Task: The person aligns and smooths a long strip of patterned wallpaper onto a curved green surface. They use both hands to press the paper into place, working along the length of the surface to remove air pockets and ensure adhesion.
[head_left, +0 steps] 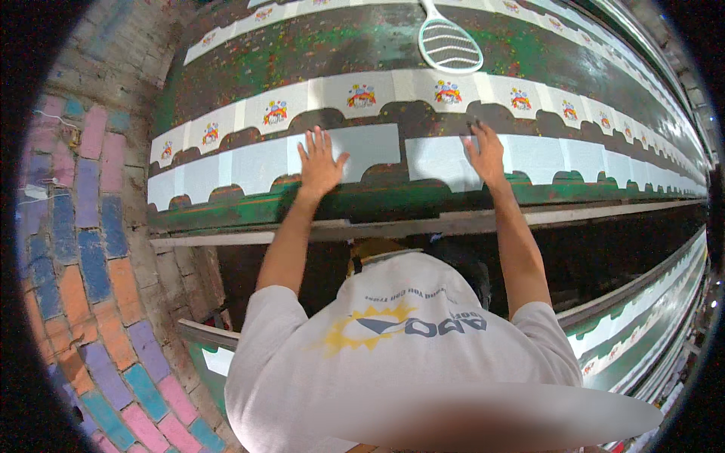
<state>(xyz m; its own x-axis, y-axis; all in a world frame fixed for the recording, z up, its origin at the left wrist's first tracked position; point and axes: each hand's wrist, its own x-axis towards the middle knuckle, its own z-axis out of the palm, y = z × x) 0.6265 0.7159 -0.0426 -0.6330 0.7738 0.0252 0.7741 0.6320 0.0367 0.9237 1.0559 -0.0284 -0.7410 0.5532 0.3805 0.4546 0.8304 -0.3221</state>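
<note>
My left hand (321, 162) lies with fingers spread on a plain white cut piece (366, 145) with a notched lower edge, in the nearest row on the long green table (249, 202). My right hand (485, 151) rests at the left part of another white piece (529, 158), fingers extended and thumb apart; its fingertips reach the dark strip above that piece. Neither hand holds anything. Just beyond them runs a row of white pieces with colourful printed motifs (361, 97). A white racket with a meshed oval head (451, 45) lies farther back on the paint-speckled surface.
A pale rail (566, 215) edges the table in front of me. Behind me, at lower right, runs another table with white pieces (627, 313); its end shows at lower left (195, 351). A wall or floor of multicoloured bricks (91, 257) is on the left.
</note>
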